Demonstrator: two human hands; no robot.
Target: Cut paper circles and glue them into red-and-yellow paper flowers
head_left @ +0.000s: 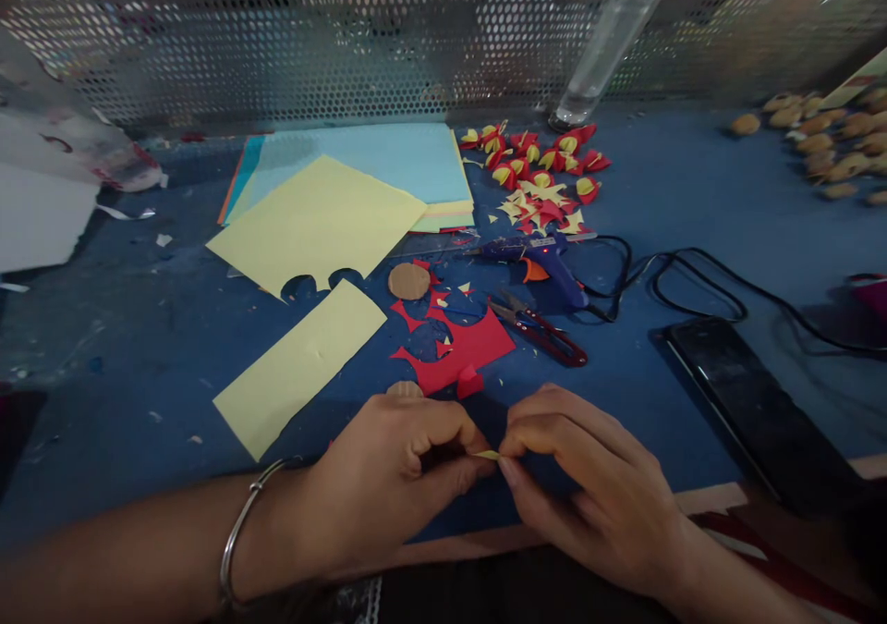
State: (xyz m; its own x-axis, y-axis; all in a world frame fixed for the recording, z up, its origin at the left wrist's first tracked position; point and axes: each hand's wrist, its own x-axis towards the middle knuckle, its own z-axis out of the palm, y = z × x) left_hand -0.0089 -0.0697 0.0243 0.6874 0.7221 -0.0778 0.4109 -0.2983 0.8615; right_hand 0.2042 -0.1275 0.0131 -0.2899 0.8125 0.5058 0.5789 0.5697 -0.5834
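Between my two hands, near the table's front edge, is a small piece of yellow paper (487,455), mostly hidden by fingertips. My left hand (408,467) pinches its left end, and my right hand (589,485) pinches the right end. Just beyond the hands lies a cut sheet of red paper (478,347) with curved notches and scraps around it. A cardboard disc (408,281) rests behind it, and a second disc (405,390) is partly covered by my left hand. Thread snips (540,328) with red handles lie to the right of the red paper.
A blue glue gun (547,254) with a black cord lies behind the snips. Red-and-yellow folded paper pieces (530,157) are heaped farther back. Yellow paper (301,365) and stacked coloured sheets (360,157) lie left. A phone (755,411) and several nut-like shells (832,139) are right.
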